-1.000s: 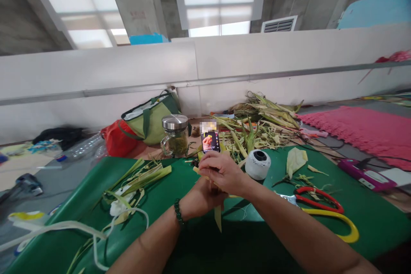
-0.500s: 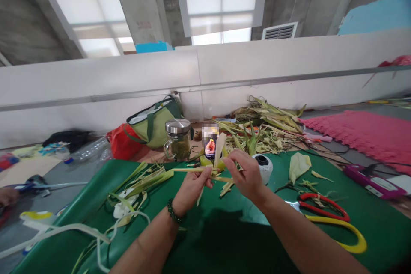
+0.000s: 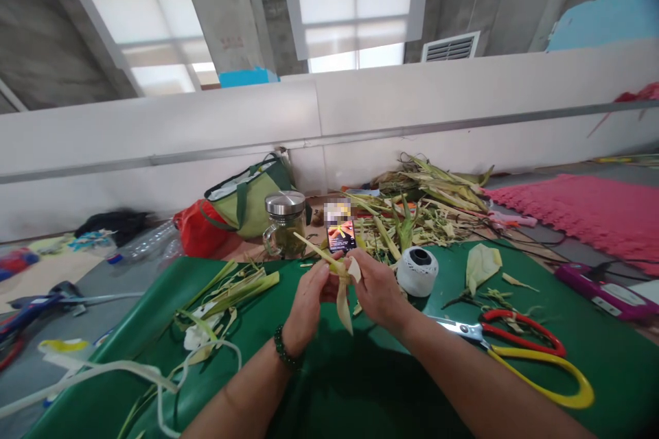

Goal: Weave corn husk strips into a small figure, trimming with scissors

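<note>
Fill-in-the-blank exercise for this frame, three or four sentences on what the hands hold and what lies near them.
1. The left hand and the right hand together hold a pale leaf strip above a mat coloured ____.
2. The left wrist wears a bracelet of dark ____.
3. The scissors have one red handle and one ____ handle.
4. The white thread spool stands on the ____ side of the hands.

Missing words: green; beads; yellow; right
</note>
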A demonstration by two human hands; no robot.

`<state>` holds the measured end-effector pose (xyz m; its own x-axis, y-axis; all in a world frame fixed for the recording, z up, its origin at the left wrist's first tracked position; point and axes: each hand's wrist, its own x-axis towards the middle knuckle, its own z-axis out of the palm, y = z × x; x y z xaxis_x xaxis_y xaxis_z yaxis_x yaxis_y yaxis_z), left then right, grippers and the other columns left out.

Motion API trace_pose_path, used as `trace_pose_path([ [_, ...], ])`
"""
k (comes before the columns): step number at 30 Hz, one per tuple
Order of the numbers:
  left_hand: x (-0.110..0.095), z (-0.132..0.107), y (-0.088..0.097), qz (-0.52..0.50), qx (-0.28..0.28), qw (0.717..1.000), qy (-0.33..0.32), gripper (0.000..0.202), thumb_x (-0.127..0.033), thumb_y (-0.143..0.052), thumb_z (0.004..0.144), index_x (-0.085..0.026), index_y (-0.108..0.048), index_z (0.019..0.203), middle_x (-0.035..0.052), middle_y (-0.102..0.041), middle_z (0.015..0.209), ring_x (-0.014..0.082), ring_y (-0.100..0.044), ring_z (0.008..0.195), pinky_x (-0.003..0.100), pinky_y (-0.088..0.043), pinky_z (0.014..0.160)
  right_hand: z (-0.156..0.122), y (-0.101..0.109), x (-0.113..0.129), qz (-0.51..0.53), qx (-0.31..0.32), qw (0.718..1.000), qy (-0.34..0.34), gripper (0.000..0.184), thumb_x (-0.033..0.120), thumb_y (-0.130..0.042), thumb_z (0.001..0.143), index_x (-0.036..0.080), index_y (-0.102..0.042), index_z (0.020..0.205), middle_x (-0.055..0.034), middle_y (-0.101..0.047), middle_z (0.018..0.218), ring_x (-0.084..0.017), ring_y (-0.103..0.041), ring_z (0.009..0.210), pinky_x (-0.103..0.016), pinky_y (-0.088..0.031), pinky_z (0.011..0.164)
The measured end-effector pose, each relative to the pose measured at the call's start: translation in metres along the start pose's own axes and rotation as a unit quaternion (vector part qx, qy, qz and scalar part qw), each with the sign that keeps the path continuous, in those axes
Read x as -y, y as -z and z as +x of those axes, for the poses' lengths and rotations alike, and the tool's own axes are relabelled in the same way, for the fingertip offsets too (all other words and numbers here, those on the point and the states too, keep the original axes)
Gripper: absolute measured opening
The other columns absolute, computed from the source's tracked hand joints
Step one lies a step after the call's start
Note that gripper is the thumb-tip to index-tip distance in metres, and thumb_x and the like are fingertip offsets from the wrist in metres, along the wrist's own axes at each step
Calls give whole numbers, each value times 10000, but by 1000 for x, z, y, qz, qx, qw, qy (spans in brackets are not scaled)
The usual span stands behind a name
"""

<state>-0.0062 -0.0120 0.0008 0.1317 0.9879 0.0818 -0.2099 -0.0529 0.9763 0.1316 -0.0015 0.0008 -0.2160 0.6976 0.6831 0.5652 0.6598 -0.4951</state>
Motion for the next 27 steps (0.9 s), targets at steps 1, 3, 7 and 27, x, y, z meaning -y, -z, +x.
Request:
trace_pose_path([
  [1,1,0,-1,-11,-4,1000,0,498,-565,-589,733,-146,-576,1001,-52,-519,557,95,-472,462,206,-398,452,0,0,0,-8,3,1000,2,208,201,-340,915,202,-538,851,-30,-604,694,-156,-566,581,-238,-406,550],
  [3,1,-1,-4,0,-32,999,-2,470,-583,-600,717,-161,-540,916,-101,-414,442,64,-361,352,178,-311,371,-2,-3,-1,-24,11,1000,7,211,205,-337,916,195,-538,853,-22,-595,650,-153,-560,542,-236,-392,528],
  [7,-2,-2,-8,72,-72,994,-35,456,-628,-570,703,-191,-456,770,-99,-412,470,65,-365,380,186,-323,390,-5,-9,-3,-40,2,999,14,225,244,-337,918,179,-551,888,-14,-590,590,-152,-552,484,-237,-373,495],
  [27,-18,1,5,25,84,993,83,522,-512,-699,659,-162,-573,1026,-76,-449,595,26,-364,392,171,-212,375,1,-4,-21,-10,-29,999,-9,271,315,-351,944,199,-563,823,-57,-644,670,-193,-616,596,-275,-447,560],
])
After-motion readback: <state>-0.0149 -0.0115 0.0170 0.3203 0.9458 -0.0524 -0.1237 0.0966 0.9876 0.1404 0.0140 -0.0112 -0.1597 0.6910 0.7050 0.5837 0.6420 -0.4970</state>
